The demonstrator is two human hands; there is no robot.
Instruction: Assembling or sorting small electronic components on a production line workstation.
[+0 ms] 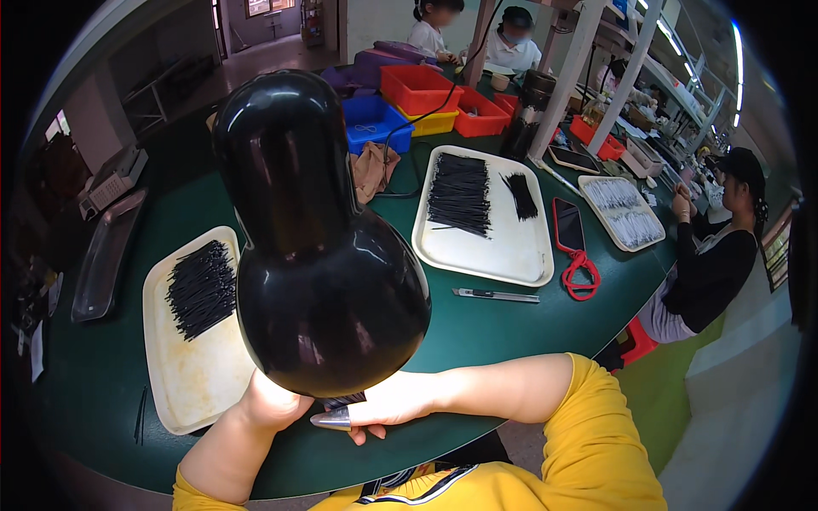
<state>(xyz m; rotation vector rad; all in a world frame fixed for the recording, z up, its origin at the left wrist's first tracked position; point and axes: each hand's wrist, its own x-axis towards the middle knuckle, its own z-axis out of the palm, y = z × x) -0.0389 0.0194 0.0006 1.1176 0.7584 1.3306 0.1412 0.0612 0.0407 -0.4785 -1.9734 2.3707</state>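
A glossy black lamp shade (328,255) hangs right in front of me and hides much of the table and both sets of fingertips. Under its lower edge my left hand (271,402) and my right hand (383,407) meet. A metal thimble (332,419) covers one finger of the right hand. A small bundle of thin black sticks (342,399) pokes out between the two hands; which hand grips it is hidden. A cream tray (189,383) at my left holds a pile of the same black sticks (201,288).
A second cream tray (511,247) with black sticks lies beyond the lamp, a utility knife (496,295) in front of it, a phone (568,225) and red scissors (581,277) to its right. Coloured bins (417,89) stand at the back. A seated person (711,255) works at right.
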